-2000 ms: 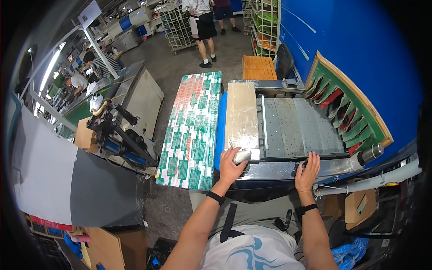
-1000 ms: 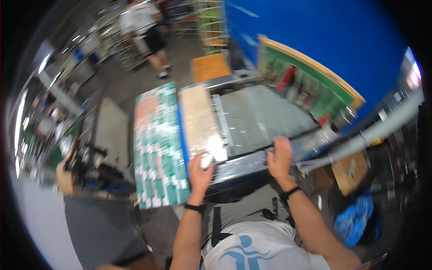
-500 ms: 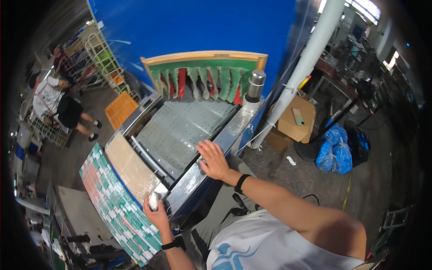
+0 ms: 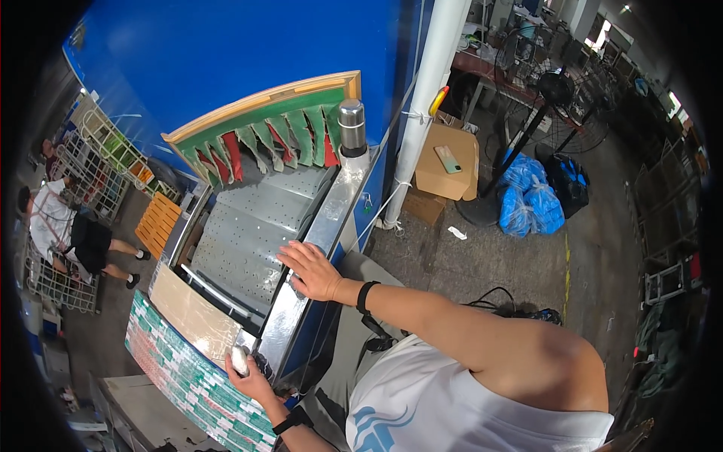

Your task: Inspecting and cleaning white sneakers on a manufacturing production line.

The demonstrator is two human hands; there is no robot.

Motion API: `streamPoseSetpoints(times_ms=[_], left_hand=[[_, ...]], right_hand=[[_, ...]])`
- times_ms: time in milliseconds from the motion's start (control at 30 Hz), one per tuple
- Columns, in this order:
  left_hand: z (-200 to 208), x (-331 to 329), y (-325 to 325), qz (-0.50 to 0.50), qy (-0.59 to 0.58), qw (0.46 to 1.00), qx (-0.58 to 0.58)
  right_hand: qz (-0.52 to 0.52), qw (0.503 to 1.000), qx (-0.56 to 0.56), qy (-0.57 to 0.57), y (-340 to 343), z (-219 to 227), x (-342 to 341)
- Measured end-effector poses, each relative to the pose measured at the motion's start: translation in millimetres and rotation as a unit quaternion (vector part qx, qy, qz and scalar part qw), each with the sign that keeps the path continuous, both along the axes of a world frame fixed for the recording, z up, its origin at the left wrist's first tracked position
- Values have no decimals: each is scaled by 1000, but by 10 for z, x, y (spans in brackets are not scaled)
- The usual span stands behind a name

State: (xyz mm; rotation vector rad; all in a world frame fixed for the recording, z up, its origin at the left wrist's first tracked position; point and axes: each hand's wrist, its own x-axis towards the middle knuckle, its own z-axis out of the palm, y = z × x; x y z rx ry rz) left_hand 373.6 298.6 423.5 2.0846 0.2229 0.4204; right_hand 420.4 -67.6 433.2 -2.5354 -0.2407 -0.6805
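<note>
My right hand lies with fingers spread on the shiny metal side rail of a conveyor and holds nothing. Beside it runs the grey perforated slat belt. My left hand is at the near corner of the conveyor, closed round a small whitish, rounded object; its kind is not clear. Next to that hand are a tan panel under clear film and a sloping board with a green, white and red pattern.
Ragged green and red curtain strips hang over the belt's far end. A steel flask stands on the rail. To the right are a white pole, a phone on a carton, blue bags and a fan. Another person is at far left.
The whole view has swung to the right, so the conveyor sits further left. Both hands keep about the same places on the conveyor, and the left still holds the whitish object.
</note>
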Motion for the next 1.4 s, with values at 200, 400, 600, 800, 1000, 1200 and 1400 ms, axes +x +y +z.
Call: streamPoseSetpoints(times_ms=[200, 400, 600, 800, 1000, 1200, 1400], left_hand=[[-19, -21, 41, -4, 0, 1000, 16], [-19, -60, 38, -5, -6, 1000, 9], [-2, -15, 0, -7, -7, 1000, -20], [-48, -20, 58, -10, -14, 1000, 18], [-22, -10, 24, -13, -15, 999, 28], [-38, -35, 60, -16, -23, 999, 25], [22, -19, 0, -12, -9, 1000, -13]], right_hand=[[4, 1000, 15, 17, 12, 52, -45], [12, 999, 26, 13, 22, 84, -54], [8, 1000, 26, 0, -5, 55, -25], [0, 1000, 19, 2, 32, 26, -14], [-5, 1000, 10, -2, 8, -5, -22], [-2, 1000, 8, -1, 34, 31, -14], [-4, 1000, 11, -3, 12, 50, -24]])
